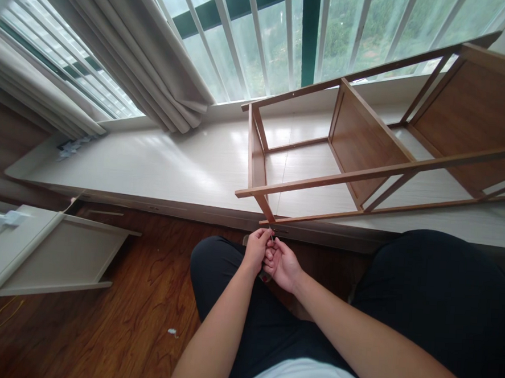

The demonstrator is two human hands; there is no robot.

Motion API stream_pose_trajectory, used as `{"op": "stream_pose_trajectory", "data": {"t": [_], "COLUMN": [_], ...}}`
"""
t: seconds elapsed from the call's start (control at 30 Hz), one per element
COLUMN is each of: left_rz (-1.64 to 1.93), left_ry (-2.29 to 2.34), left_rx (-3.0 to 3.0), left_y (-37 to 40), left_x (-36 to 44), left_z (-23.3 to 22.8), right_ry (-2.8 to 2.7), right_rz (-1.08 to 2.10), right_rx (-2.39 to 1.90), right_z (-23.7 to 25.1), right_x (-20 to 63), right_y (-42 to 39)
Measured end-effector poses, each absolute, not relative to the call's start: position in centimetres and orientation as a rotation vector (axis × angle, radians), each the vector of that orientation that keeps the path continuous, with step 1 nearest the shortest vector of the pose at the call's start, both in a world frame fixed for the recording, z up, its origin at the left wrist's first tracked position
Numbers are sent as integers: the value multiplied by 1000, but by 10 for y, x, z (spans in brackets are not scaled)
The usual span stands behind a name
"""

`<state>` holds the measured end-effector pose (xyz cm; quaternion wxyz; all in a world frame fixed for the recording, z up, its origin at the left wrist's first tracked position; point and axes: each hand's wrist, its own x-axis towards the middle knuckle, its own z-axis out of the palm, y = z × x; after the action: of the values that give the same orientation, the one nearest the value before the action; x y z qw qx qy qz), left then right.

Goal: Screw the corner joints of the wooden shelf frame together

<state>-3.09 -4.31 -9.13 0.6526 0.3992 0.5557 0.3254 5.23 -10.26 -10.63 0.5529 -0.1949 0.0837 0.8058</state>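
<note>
I keep my left hand (pixel 257 250) and right hand (pixel 282 265) pinched together on a small metal fastener (pixel 271 233) just below the wooden shelf frame's (pixel 258 161) corner, keeping it straight

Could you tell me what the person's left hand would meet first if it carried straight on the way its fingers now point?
Probably the lower corner of the wooden shelf frame lying on its side. The left hand points up and forward, just below that corner post, fingers pinched with the right hand around a small item. Depth is hard to judge.
</note>
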Motion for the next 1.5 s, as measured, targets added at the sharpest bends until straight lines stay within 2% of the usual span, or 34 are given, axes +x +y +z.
{"op": "stream_pose_trajectory", "data": {"t": [0.37, 0.83, 1.0, 1.2, 1.3, 1.5], "left_rz": [785, 781, 769, 721, 763, 732], "left_ry": [1223, 1193, 1184, 1243, 1297, 1309], "left_rx": [911, 835, 847, 874, 925, 944], "left_y": [-42, -39, -40, -41, -39, -40], "left_x": [-30, -29, -29, -29, -29, -31], "left_z": [-92, -91, -92, -91, -89, -89], "right_ry": [-468, -737, -514, 31, 218, 154], "right_rz": [1428, 1143, 1306, 1802, 1939, 1963], "right_rx": [-1078, -1315, -1168, -635, -346, -409], "right_z": [-115, -111, -114, -110, -107, -103], "right_x": [46, 48, 45, 51, 56, 58], "right_y": [-105, -106, -102, -98, -98, -99]}}
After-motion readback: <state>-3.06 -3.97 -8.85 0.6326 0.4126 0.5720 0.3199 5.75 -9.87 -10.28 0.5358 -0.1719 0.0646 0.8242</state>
